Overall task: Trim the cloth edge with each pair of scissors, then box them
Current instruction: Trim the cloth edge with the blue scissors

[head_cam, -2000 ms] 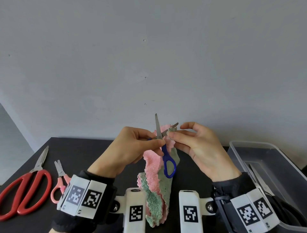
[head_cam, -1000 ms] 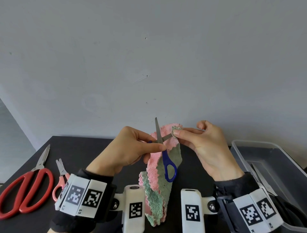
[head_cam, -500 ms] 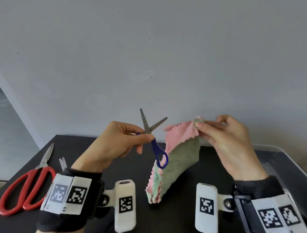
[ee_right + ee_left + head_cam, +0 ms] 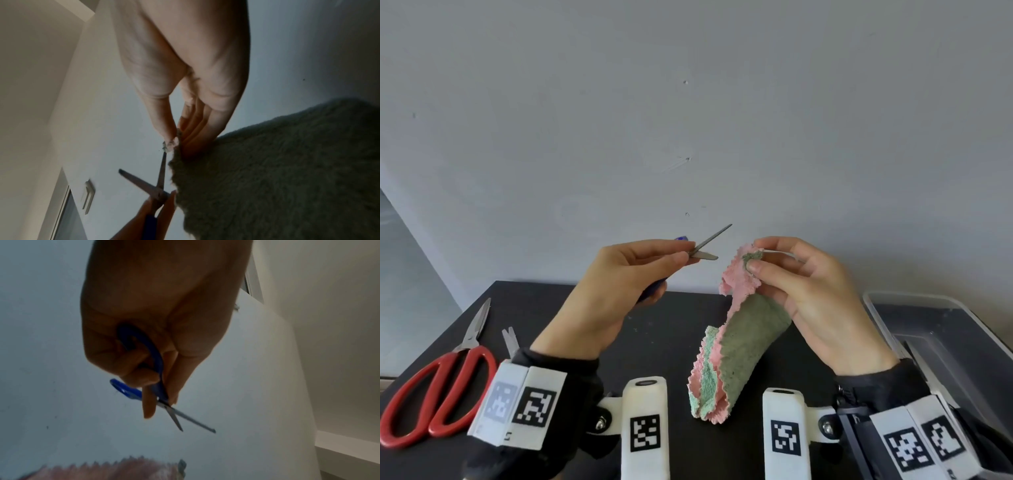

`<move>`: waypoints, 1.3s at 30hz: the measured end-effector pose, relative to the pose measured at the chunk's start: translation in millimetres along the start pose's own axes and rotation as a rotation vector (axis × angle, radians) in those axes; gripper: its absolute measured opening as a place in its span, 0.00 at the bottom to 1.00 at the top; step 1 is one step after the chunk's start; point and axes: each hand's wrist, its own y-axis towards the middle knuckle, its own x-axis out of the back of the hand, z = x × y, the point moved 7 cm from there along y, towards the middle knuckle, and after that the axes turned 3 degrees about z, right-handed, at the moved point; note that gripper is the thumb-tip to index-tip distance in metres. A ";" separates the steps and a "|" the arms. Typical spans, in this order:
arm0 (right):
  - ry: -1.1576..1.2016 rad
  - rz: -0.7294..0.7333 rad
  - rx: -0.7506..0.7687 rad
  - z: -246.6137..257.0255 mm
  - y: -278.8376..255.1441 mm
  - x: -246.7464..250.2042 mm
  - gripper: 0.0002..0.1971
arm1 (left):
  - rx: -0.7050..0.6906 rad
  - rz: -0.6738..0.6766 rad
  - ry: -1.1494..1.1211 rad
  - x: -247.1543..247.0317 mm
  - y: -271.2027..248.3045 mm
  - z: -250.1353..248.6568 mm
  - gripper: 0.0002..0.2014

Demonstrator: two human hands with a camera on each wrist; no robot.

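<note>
My left hand (image 4: pixel 633 270) grips the blue-handled scissors (image 4: pixel 705 245) above the table, blades parted and pointing right. In the left wrist view its fingers curl through the blue handle loops (image 4: pixel 152 356). My right hand (image 4: pixel 787 270) pinches the top corner of the pink and green cloth (image 4: pixel 736 346), which hangs down to the black table (image 4: pixel 664 329). The blade tips stand a short way left of the cloth's pinched corner, apart from it. The right wrist view shows the green cloth (image 4: pixel 287 170) beside the parted blades (image 4: pixel 156 181).
Large red-handled scissors (image 4: pixel 438 387) lie at the table's left edge, with small pink scissors (image 4: pixel 510 339) partly hidden behind my left wrist. A clear plastic box (image 4: pixel 941 339) stands at the right; long pale items lie inside it. A grey wall rises behind.
The scissors have come out of the cloth and turned from upright to pointing right. My right hand has carried the cloth's corner to the right, away from the blades.
</note>
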 end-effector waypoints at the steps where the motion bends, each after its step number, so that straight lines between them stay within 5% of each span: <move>1: 0.007 0.009 -0.001 -1.0 -0.3 -2.6 0.10 | 0.004 -0.029 -0.019 1.1 1.4 2.3 0.05; 6: 0.009 0.040 -0.009 -5.0 -1.4 -12.4 0.10 | 0.024 -0.141 -0.132 3.8 7.0 9.7 0.12; 11: 0.009 0.036 -0.013 -9.2 -0.8 -13.2 0.10 | 0.081 -0.098 -0.233 -4.3 6.6 14.1 0.16; 15: 0.031 0.050 -0.029 -13.9 0.0 -14.6 0.10 | 0.115 -0.096 -0.356 -7.0 6.6 16.5 0.05; 18: 0.091 0.061 -0.027 -16.6 -0.4 -17.9 0.09 | 0.121 -0.072 -0.395 -12.3 5.9 18.0 0.13; 29: 0.143 -0.019 0.058 -6.9 -5.0 -20.3 0.19 | 0.091 0.010 -0.437 -27.9 4.3 17.2 0.16; 39: 0.287 -0.078 -0.056 -12.2 -8.7 -27.0 0.20 | 0.042 0.055 -0.372 -36.1 2.6 14.8 0.19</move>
